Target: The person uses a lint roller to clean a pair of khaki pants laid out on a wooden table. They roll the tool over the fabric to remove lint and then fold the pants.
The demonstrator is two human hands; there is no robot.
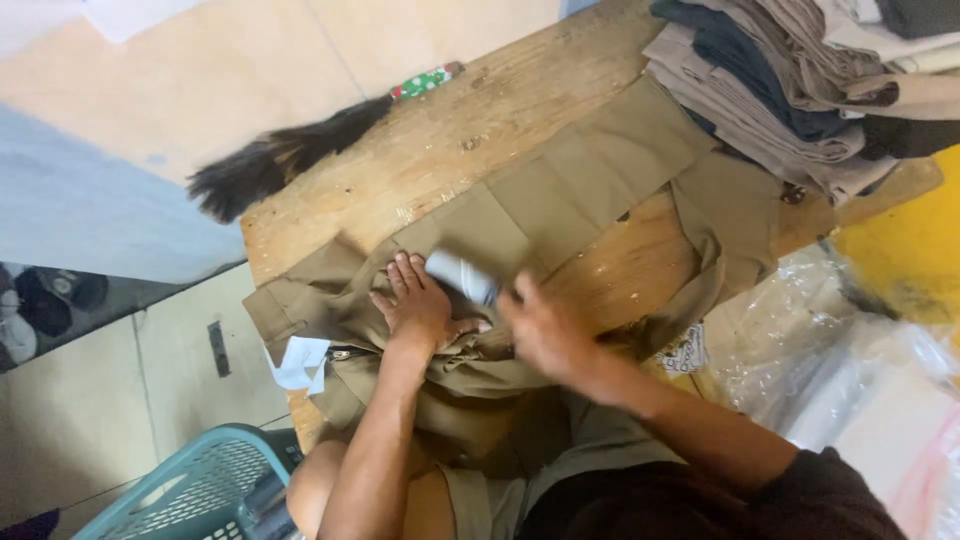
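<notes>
Khaki trousers (pixel 590 180) lie spread across a worn wooden table (pixel 440 140). My left hand (pixel 415 305) presses flat on the trousers near the waistband, fingers apart. My right hand (pixel 540 330) is blurred in motion just to its right. It grips the near end of a small white cylinder-shaped object (pixel 462 275) that rests on the cloth between both hands. A white paper tag (pixel 300 362) hangs from the waistband at the table's left edge.
A stack of folded clothes (pixel 800 80) fills the table's far right corner. A dark broom (pixel 280 160) lies along the far left edge. A teal plastic basket (pixel 190 490) stands at lower left, and clear plastic bags (pixel 860 370) lie at right.
</notes>
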